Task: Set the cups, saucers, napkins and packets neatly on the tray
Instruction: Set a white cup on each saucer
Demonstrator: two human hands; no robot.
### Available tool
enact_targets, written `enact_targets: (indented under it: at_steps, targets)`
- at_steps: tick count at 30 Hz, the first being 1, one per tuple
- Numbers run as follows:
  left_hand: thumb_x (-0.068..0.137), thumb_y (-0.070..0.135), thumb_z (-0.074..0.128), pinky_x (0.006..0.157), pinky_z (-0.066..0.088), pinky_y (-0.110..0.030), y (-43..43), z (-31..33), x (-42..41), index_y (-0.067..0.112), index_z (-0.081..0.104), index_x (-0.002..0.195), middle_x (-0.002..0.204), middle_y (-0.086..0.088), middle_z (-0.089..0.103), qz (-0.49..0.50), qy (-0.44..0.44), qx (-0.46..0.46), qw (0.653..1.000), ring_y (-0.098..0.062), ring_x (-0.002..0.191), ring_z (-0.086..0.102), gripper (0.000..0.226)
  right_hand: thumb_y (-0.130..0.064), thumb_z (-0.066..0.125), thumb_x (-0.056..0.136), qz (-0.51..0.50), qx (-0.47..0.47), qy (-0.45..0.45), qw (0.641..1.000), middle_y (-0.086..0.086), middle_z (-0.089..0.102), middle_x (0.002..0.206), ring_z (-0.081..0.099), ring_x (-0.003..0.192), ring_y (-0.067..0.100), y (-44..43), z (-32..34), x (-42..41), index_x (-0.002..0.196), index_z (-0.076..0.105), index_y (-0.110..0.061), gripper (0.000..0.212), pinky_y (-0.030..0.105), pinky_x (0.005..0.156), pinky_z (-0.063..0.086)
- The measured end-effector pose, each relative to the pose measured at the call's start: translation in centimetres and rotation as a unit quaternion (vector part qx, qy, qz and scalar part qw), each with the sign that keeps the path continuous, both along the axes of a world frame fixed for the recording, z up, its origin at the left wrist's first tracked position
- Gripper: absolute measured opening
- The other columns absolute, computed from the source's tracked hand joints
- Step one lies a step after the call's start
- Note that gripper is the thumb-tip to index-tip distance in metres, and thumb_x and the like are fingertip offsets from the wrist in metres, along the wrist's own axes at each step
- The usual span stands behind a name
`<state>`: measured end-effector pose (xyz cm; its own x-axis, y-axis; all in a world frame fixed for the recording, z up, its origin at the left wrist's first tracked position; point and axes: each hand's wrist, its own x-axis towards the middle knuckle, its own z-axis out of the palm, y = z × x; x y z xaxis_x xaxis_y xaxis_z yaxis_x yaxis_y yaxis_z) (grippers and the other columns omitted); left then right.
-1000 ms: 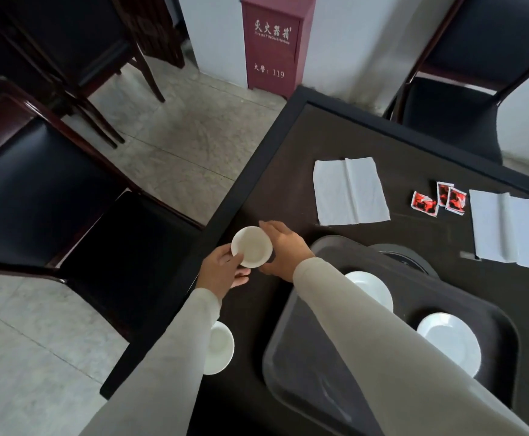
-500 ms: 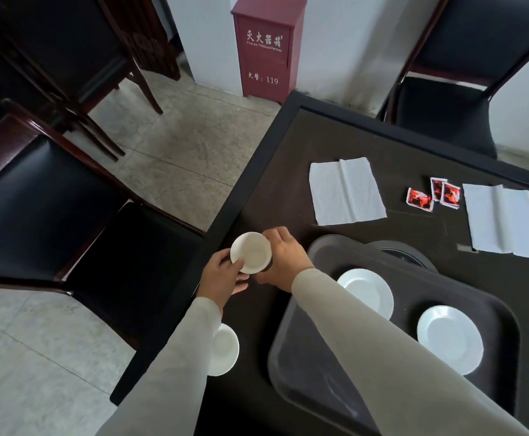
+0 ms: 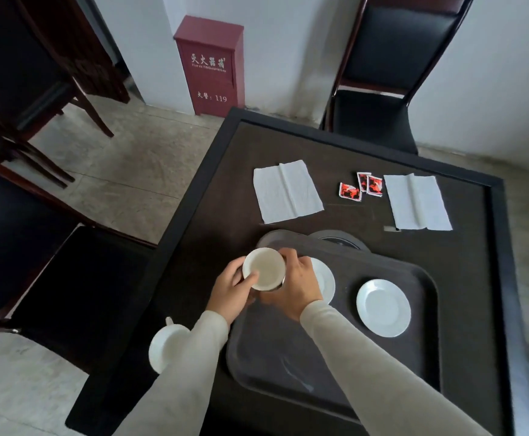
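Observation:
A white cup [image 3: 263, 268] is held in the air over the left rim of the dark tray [image 3: 288, 360]. My left hand [image 3: 230, 292] grips it from the left and my right hand [image 3: 294, 283] from the right. Just right of the cup a white saucer [image 3: 326, 278] lies on the tray, partly hidden by my right hand. A second saucer [image 3: 383, 307] lies further right on the tray. A second white cup [image 3: 165, 346] stands on the table's left edge, half behind my left sleeve. Two white napkins [image 3: 286, 191] [image 3: 417, 201] and three red packets [image 3: 362, 187] lie at the far side.
The dark table [image 3: 212, 190] has a raised black rim. A round dark inset [image 3: 335, 242] shows behind the tray. Black chairs stand at the left [image 3: 21, 234] and at the far side [image 3: 379, 89]. A red fire-extinguisher box [image 3: 211, 66] stands on the floor by the wall.
Both hands have carried the cup rightward from above the bare table to the tray's left rim, close to the near saucer. The view has shifted as my head moved.

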<state>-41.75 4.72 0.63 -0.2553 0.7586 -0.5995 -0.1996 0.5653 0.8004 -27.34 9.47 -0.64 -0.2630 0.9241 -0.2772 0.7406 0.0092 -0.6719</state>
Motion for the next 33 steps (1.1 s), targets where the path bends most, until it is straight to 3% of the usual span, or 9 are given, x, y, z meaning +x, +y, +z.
enact_targets:
  at_steps: [4,8,14,21,27,33]
  targets:
    - [0.1,0.018,0.062,0.087,0.06,-0.036,0.4,0.3,3.5,0.029,0.061,0.132,0.127,0.003,0.068,-0.038,-0.011,0.001,0.999,-0.02,0.114,0.066,0.034,-0.044,0.087,0.057,-0.025,0.012,-0.021,0.999,-0.003,0.065,0.119,0.048,0.115,0.026,-0.5,0.1,3.8,0.134,0.047,-0.023,0.09,0.027,0.092,0.041]
    - [0.1,0.016,0.062,0.084,0.06,-0.032,1.0,0.6,6.5,0.036,0.061,0.127,0.125,0.001,0.069,-0.039,-0.05,-0.015,0.998,-0.021,0.117,0.066,0.034,-0.04,0.087,0.058,-0.063,0.015,-0.03,0.997,0.0,0.066,0.116,0.057,0.11,0.027,-0.6,0.0,6.1,0.127,0.051,-0.017,0.081,0.023,0.087,0.036]
    - [0.1,0.016,0.061,0.092,0.059,-0.038,1.4,-0.1,9.0,0.034,0.06,0.128,0.127,-0.003,0.068,-0.063,-0.045,-0.038,0.996,-0.023,0.119,0.065,0.033,-0.046,0.083,0.057,-0.109,-0.021,-0.036,0.993,-0.001,0.065,0.12,0.058,0.112,0.029,-0.9,-1.1,8.1,0.134,0.046,-0.021,0.09,0.028,0.082,0.043]
    - [0.1,0.017,0.062,0.074,0.057,-0.024,2.0,-1.3,9.6,0.035,0.059,0.129,0.119,0.006,0.068,-0.084,-0.025,-0.048,0.995,-0.009,0.107,0.065,0.034,-0.046,0.086,0.055,-0.128,-0.038,-0.04,0.99,0.002,0.065,0.119,0.058,0.112,0.029,-0.9,-2.6,8.6,0.134,0.045,-0.018,0.093,0.026,0.08,0.042]
    - [0.1,0.018,0.062,0.069,0.056,-0.019,2.1,-2.2,9.5,0.039,0.058,0.125,0.113,0.015,0.067,-0.093,-0.017,-0.051,0.994,-0.004,0.104,0.064,0.034,-0.043,0.088,0.058,-0.117,-0.038,-0.039,0.992,0.004,0.063,0.123,0.056,0.114,0.03,-0.7,-3.3,8.7,0.136,0.044,-0.016,0.093,0.028,0.083,0.042]
    - [0.1,0.019,0.062,0.083,0.059,-0.029,2.1,-2.8,9.5,0.041,0.058,0.124,0.12,0.008,0.067,-0.102,0.002,-0.044,0.994,-0.011,0.111,0.063,0.033,-0.036,0.088,0.06,-0.12,-0.045,-0.031,0.991,0.001,0.063,0.124,0.054,0.117,0.029,-0.8,-3.5,8.9,0.135,0.044,-0.017,0.089,0.028,0.085,0.044]
